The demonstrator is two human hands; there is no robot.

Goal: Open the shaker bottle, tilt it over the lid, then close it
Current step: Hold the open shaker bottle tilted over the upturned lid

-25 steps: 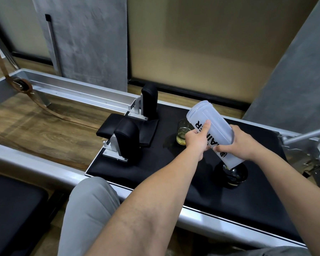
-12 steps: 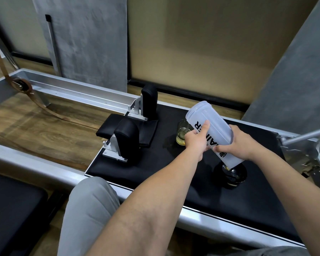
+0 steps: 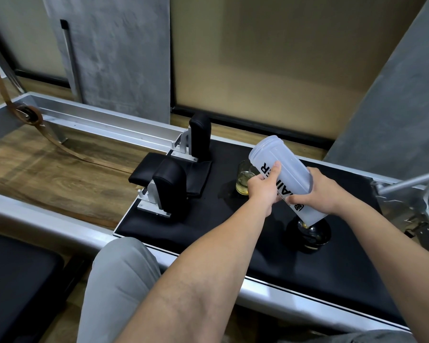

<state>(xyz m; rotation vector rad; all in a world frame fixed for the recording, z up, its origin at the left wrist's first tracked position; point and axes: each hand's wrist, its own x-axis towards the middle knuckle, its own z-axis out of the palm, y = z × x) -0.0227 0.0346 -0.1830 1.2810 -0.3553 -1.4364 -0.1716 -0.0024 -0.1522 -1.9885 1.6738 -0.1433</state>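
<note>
Tilting the open shaker over its lid

We count one black lid (image 3: 310,236) lying upturned on the near right of the black pad (image 3: 208,219), one frosted shaker bottle (image 3: 286,174) held steeply tilted with its mouth just over that lid, and both hands clamped round it: left hand (image 3: 264,188) on the left side, right hand (image 3: 322,194) on the right; farther back stands one small glass (image 3: 244,180). Next, we judge, comes righting the bottle and fitting the lid

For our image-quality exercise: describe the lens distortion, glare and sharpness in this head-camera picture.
Head view: wide-angle bending curves the wall panels at the frame edges; glare glints off the black lid; the shaker bottle and both hands stay sharp, its lettering legible.
</note>
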